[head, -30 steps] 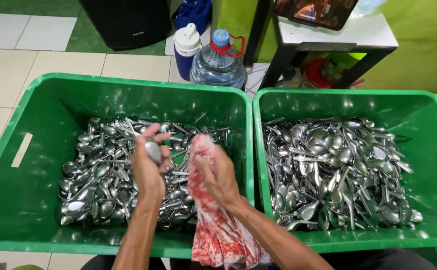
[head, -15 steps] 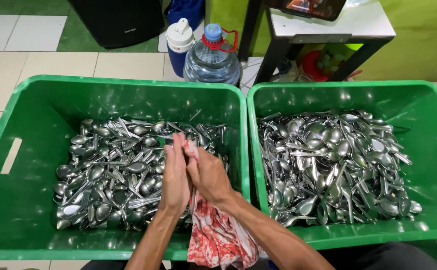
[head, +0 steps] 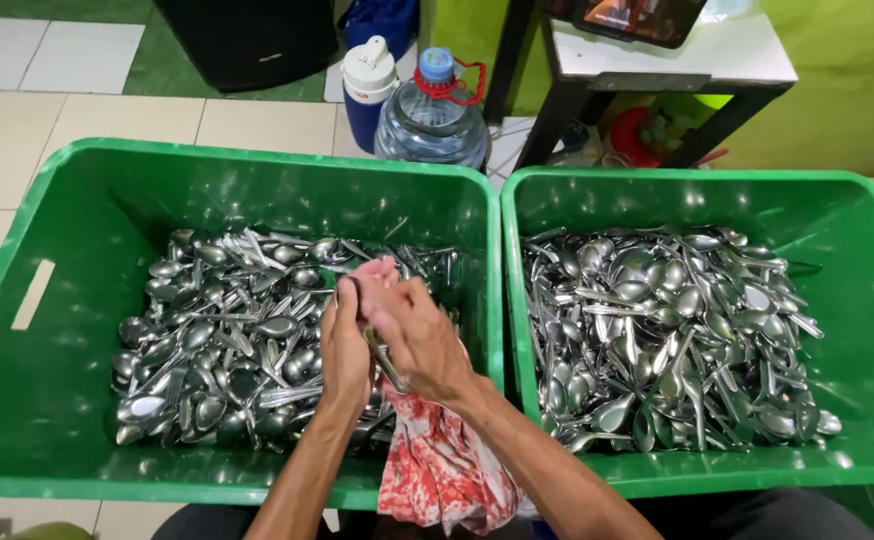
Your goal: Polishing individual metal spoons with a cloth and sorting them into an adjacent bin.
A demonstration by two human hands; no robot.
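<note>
left green crate [head: 47, 400] is seen on the tiled floor [head: 17, 150], with a slot handle in its left wall. it is part filled with a heap of steel spoons [head: 227, 340], mostly lying flat and tangled.

over the right half of that crate, both hands are pressed together. left hand [head: 345, 345] is curled shut, fingers wrapped around a spoon handle [head: 385, 362] that shows as a thin metal strip between the two hands. right hand [head: 412, 330] is closed over the same spot, thumb and fingers folded on a red and white patterned cloth [head: 442, 465]. the cloth is bunched under the right palm and hangs down over the crate's front rim towards the person's lap. the spoon's bowl is hidden by the hands, so its facing cannot be told.

right green crate [head: 857, 440] sits just beside the left one, rims touching or nearly so. it holds a second heap of spoons [head: 667, 330], piled wider and covering most of the bottom.

behind the crates, a blue flask with a white cap [head: 367, 85] stands touching a large clear water bottle with a blue cap [head: 432, 115]. a black bin or box [head: 247, 40] is seen at top left of them. a small white-topped desk with dark legs [head: 687, 55] stands at top right, against a green wall [head: 847, 90].
</note>
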